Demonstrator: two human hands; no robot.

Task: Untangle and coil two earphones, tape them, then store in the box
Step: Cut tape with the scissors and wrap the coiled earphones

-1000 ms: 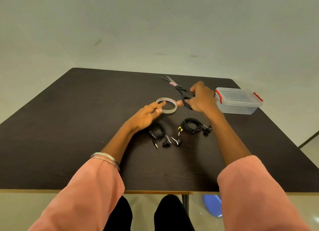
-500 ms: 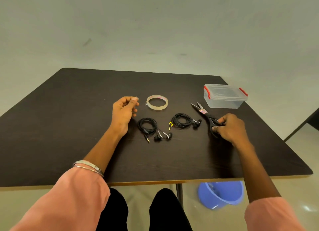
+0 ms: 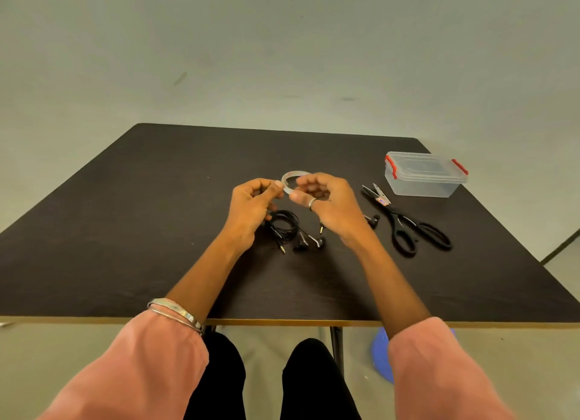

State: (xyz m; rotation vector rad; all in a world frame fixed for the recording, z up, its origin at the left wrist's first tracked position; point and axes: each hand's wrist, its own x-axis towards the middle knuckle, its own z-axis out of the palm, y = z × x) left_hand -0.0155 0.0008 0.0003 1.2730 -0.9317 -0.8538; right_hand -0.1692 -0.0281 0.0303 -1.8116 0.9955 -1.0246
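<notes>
Both earphone sets lie coiled on the counter [image 3: 125,231]: one coiled earphone [image 3: 284,228] below our left hand [image 3: 251,203], the other mostly hidden under our right hand [image 3: 326,203]. Both hands' fingers pinch a cut tape strip, barely visible, before the tape roll [image 3: 295,176]. Taping and boxing in the closed box [image 3: 423,175] remain.

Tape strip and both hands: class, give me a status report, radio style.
Left hand and right hand pinch a short tape strip between them. Coiled earphones untaped on table. Box lidded; scissors set down. Nothing obstructing.
</notes>
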